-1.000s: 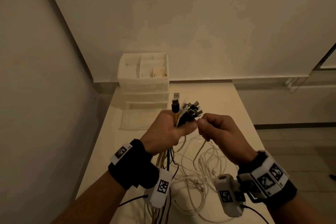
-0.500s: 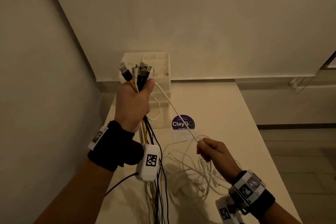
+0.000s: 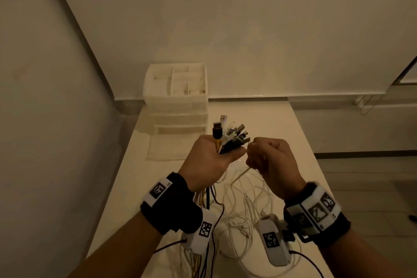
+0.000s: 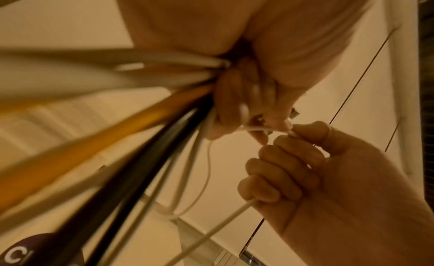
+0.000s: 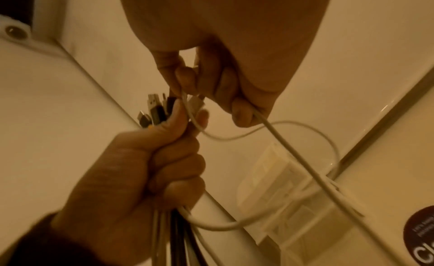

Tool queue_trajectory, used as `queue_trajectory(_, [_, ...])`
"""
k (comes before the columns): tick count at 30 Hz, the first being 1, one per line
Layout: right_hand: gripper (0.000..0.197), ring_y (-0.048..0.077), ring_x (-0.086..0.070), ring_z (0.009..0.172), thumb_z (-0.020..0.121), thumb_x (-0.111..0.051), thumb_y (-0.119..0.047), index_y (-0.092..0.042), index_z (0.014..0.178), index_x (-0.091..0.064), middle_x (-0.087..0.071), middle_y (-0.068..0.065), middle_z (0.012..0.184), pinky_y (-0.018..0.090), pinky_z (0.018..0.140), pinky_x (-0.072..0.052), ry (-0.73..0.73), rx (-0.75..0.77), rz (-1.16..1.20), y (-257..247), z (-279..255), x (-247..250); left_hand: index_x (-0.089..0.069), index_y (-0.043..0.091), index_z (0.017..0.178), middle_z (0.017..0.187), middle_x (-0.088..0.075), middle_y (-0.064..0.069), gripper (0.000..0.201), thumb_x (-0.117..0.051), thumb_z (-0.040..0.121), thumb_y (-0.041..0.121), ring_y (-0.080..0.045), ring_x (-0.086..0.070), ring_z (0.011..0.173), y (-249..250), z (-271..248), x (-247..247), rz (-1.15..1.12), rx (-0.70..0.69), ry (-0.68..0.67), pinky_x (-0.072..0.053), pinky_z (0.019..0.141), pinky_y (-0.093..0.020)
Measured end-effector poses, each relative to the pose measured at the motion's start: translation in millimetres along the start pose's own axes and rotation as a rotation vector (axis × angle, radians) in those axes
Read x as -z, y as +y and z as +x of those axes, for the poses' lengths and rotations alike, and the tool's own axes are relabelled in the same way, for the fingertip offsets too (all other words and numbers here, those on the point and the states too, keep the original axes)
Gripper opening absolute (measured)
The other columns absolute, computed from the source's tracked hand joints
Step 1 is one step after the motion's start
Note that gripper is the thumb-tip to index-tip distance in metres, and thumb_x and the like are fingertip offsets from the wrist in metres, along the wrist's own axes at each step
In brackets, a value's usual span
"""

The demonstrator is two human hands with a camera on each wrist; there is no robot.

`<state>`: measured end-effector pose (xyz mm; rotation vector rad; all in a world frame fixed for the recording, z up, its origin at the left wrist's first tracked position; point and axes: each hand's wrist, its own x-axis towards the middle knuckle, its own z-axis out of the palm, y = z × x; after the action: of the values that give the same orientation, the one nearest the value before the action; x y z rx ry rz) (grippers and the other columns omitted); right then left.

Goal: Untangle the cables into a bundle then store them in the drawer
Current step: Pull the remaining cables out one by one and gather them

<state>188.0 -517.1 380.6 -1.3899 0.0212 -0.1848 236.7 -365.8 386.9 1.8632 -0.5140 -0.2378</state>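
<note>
Gripped mid-frame in the left hand: a bundle, plugs fanned upward, likely to keep sorted ends together. Pinched in the curled right hand, just beside it: one white cable, apparently being fed into that fist. Below, on the worktop: a loose white tangle, unsorted. Upper centre: drawers, shut.

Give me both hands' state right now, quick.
Left hand: closed, gripping the bundle of cables with the plug ends sticking up.
Right hand: closed, pinching a white cable next to the bundle.
</note>
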Motion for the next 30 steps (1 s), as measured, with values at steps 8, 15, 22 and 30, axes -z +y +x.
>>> queue_trajectory(8, [0.031, 0.017, -0.027, 0.052, 0.088, -0.053, -0.020, -0.009, 0.059, -0.059, -0.033, 0.006, 0.055, 0.034, 0.054, -0.024, -0.065, -0.049, -0.061, 31, -6, 13, -0.060, 0.032, 0.066, 0.040, -0.052, 0.020, 0.029, -0.067, 0.088, 0.017, 0.005, -0.047, 0.038, 12, 5, 19, 0.005, -0.062, 0.254, -0.030, 0.043, -0.010])
queue_trajectory(15, [0.030, 0.023, -0.026, 0.058, 0.084, -0.055, -0.022, -0.002, 0.063, -0.062, -0.033, 0.026, 0.062, 0.033, 0.054, -0.023, 0.044, -0.167, -0.122, 67, -20, 38, -0.065, 0.016, 0.072, 0.039, -0.037, 0.007, 0.021, -0.067, 0.082, 0.035, -0.007, -0.032, 0.032, -1, 16, 64, -0.259, -0.027, 0.508, -0.027, 0.047, -0.023])
queue_trajectory(22, [0.038, 0.015, -0.026, 0.053, 0.083, -0.059, -0.013, -0.015, 0.048, -0.046, -0.035, 0.002, 0.055, 0.031, 0.054, -0.023, 0.160, -0.165, -0.113, 71, -20, 36, -0.071, 0.003, 0.092, 0.043, -0.036, 0.006, 0.019, -0.068, 0.088, 0.021, -0.011, -0.030, 0.035, 0, 6, 54, -0.275, -0.048, 0.421, -0.031, 0.043, -0.018])
queue_trajectory(30, [0.032, 0.020, -0.018, 0.054, 0.071, -0.056, -0.013, -0.019, 0.043, -0.042, -0.025, 0.003, 0.052, 0.038, 0.053, -0.016, 0.081, 0.009, 0.039, 18, -2, 2, -0.076, 0.020, 0.090, 0.083, -0.075, 0.008, 0.013, -0.077, 0.079, 0.027, -0.005, -0.069, 0.080, -3, -3, 6, -0.008, 0.036, -0.022, -0.055, 0.079, -0.033])
